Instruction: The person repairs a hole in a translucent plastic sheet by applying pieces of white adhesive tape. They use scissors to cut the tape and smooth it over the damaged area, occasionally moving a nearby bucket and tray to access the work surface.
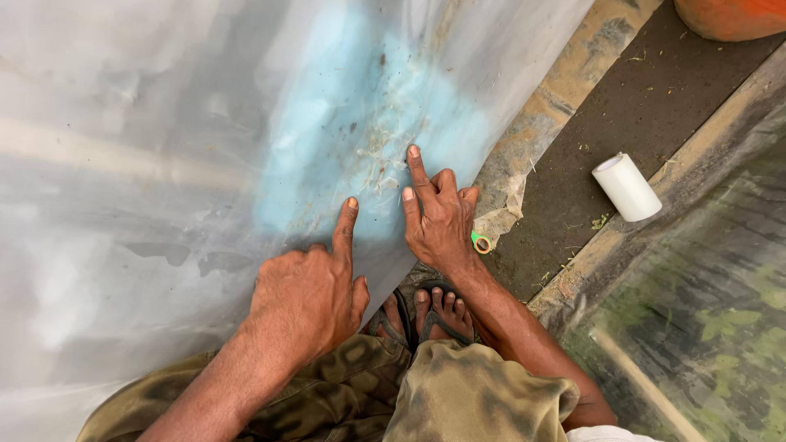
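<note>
A large translucent plastic sheet [164,147] covers most of the view, with a pale blue patch [352,123] showing through and bits of dirt and fibres on it. My left hand [307,286] rests on the sheet with its index finger pointing up, pressing just below the blue patch. My right hand [438,217] lies flat on the sheet beside it, fingers spread, fingertips on the blue patch's lower edge. Neither hand holds anything.
A white roll of tape [626,187] lies on the dark ground to the right. A small green ring [481,243] sits near my right wrist. An orange container [729,16] is at the top right. My sandalled feet [430,311] stand below the sheet's edge.
</note>
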